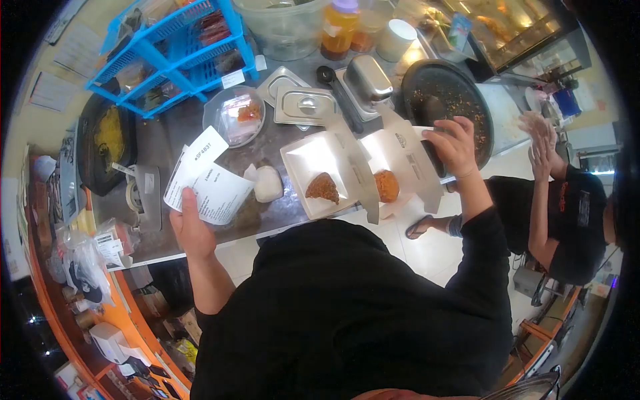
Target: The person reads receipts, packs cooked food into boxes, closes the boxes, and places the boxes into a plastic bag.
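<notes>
Printed paper slips (217, 193) are pinched between the thumb and fingers of my left hand (191, 223), above the left part of the counter. My right hand (457, 148) is closed at the upper edge of the raised lid (410, 157) of the right-hand takeaway box; its fingertips partly hide the grip. A piece of orange-brown fried food (386, 186) lies in that box. Beside it, another open takeaway box (300, 163) holds a darker brown fried piece (323, 189). A crumpled white wrapped item (268, 184) sits between the slips and the boxes.
Metal lids (305, 105), a clear round tub (233, 130), a blue basket rack (170, 60) and a tape dispenser (143, 193) stand on the counter. A large black pan (450, 100) is at the back right. Another person (560, 200) stands at right, hands raised together.
</notes>
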Demonstrator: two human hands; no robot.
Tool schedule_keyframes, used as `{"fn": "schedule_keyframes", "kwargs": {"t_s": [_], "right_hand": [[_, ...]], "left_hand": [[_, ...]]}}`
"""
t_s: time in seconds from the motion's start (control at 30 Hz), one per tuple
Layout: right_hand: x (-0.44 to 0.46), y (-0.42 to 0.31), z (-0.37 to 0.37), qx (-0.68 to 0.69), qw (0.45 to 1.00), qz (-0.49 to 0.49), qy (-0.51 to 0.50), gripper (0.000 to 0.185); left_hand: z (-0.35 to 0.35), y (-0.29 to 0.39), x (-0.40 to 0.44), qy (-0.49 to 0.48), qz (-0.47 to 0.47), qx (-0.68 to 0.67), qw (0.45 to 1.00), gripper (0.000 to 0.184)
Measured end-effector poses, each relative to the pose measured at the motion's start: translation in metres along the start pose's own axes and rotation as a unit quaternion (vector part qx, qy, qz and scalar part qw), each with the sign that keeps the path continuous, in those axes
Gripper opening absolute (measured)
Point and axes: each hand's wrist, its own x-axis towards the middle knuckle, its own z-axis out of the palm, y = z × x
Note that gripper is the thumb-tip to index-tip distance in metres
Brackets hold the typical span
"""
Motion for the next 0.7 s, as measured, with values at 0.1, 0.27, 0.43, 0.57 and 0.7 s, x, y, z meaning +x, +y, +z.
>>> {"fn": "schedule_keyframes", "kwargs": {"t_s": [0.1, 0.27, 0.43, 0.57, 0.7], "right_hand": [[0.007, -0.008, -0.003, 0.006, 1.0, 0.011, -0.011, 0.027], [-0.007, 0.006, -0.003, -0.001, 1.0, 0.016, 0.003, 0.019], [0.009, 0.001, -0.002, -0.007, 1.0, -0.019, 0.003, 0.02], [0.018, -0.003, 0.006, 0.027, 0.998, -0.051, 0.016, 0.028], [0.019, -0.002, 0.017, 0.034, 0.998, -0.049, 0.024, 0.032]], "left_hand": [[0.0, 0.0, -0.001, -0.004, 0.002, 0.009, 1.0, 0.039], [0.003, -0.002, -0.002, 0.005, 0.008, 0.009, 1.0, 0.039], [0.007, -0.008, -0.005, -0.003, 0.007, 0.031, 0.999, 0.039], [0.014, -0.006, -0.008, -0.008, 0.009, 0.026, 1.0, 0.038], [0.012, -0.007, -0.011, -0.007, 0.014, 0.026, 1.0, 0.038]]}}
